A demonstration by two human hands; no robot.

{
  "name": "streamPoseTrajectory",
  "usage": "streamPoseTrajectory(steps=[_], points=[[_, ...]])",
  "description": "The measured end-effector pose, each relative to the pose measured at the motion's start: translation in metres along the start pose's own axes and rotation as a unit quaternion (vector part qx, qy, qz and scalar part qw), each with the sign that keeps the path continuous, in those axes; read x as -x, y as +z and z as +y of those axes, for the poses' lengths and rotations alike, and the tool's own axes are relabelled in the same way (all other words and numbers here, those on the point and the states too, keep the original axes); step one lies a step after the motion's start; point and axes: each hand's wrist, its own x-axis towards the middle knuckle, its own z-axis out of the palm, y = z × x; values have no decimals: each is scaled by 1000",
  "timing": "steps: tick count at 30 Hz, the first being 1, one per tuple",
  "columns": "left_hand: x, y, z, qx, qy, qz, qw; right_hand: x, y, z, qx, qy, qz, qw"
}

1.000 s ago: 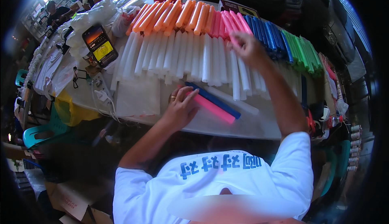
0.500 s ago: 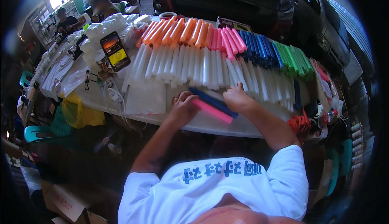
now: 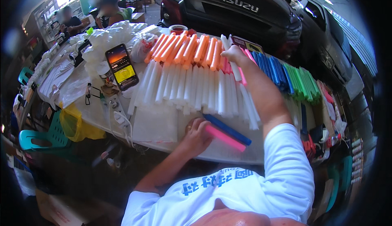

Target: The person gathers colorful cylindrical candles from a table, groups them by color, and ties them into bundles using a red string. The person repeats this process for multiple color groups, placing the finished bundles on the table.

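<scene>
Over the bench (image 3: 254, 154), low room runs left of the left hand (image 3: 197, 137) above the pale flat sheet (image 3: 154, 124), and narrowly between the pink candle (image 3: 226, 139) and right sleeve (image 3: 288, 152); packed white candles (image 3: 198, 88) block the far side, the right forearm (image 3: 263, 89) crosses them, and phone (image 3: 122, 67) and white cable (image 3: 125, 124) crowd the left

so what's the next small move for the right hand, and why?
I'd probably have the right hand lower its white stick onto the white row: the stick's far end sticks out past that row, beside the orange sticks, and the left hand is occupied with the loose pink stick, the loose blue stick lying alongside.
</scene>
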Motion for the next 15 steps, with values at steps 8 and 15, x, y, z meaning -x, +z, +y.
streamPoseTrajectory(steps=[8, 15], points=[[-3, -4, -2, 51, -35, -10, 998, -117, 67, -9, 261, -67, 49, 962], [-2, -5, -2, 40, -31, 14, 999, 58, -17, 9, -61, -186, 32, 980]])
